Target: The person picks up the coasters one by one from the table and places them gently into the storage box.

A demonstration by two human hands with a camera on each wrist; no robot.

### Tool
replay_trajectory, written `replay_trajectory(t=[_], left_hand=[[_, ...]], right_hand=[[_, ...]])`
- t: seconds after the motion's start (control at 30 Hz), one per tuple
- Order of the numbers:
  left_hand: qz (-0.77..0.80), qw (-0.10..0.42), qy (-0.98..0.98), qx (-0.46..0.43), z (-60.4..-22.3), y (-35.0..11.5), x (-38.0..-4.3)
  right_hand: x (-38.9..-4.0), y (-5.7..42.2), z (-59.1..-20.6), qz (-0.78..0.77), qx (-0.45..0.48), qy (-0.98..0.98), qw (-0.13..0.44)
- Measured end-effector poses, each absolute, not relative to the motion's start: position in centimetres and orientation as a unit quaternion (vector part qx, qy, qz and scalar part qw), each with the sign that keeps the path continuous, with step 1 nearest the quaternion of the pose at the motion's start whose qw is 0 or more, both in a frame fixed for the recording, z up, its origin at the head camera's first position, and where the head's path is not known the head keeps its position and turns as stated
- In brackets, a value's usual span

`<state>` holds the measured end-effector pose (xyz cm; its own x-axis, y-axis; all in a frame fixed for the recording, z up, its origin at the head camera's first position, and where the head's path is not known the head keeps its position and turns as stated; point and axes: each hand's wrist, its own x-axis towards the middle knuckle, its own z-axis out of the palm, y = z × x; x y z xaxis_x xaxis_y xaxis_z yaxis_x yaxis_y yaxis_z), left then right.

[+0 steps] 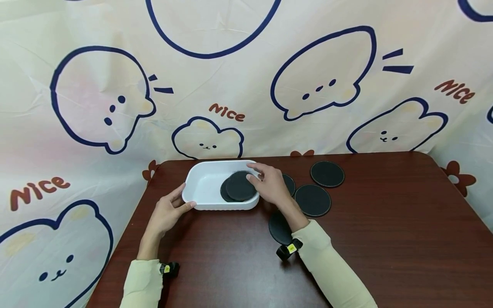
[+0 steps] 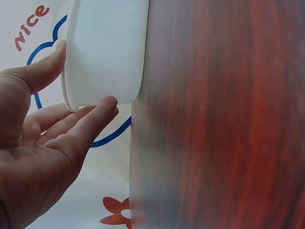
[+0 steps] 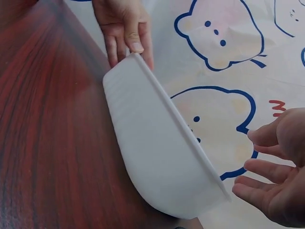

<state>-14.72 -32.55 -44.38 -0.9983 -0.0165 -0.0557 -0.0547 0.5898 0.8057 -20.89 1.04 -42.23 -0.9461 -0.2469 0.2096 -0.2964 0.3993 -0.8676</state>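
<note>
A white tray (image 1: pixel 204 184) sits near the table's back edge with two overlapping black round discs (image 1: pixel 242 186) at its right end. My left hand (image 1: pixel 165 211) holds the tray's left end, thumb by the front corner and fingers along the outside. The left wrist view has that thumb at the rim of the tray (image 2: pixel 107 52). Over the tray's right end is my right hand (image 1: pixel 271 184), fingers loosely spread with nothing between them. In the right wrist view, the fingers of the right hand (image 3: pixel 281 162) stand above the rim of the tray (image 3: pixel 147 138).
Several more black discs lie on the brown table (image 1: pixel 385 239) right of the tray: a back disc (image 1: pixel 327 174), a middle disc (image 1: pixel 313 200), and others partly hidden by my right hand and forearm. A patterned cloth (image 1: pixel 246 77) hangs behind the table.
</note>
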Motion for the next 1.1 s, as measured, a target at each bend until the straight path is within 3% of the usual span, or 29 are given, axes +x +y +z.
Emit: replay_trajectory(t=[0.5,1.1], left_hand=[[0.448,0.020,0.894,-0.013,-44.4,-32.6,-14.7],[0.444,0.019,0.896,-0.017,-44.3,-32.6,-14.8]], right_hand=[[-21.2,4.1,-42.0,0.561,0.150,-0.814,-0.030],[-21.6,12.2,-42.7,0.588,0.122,-0.797,-0.073]])
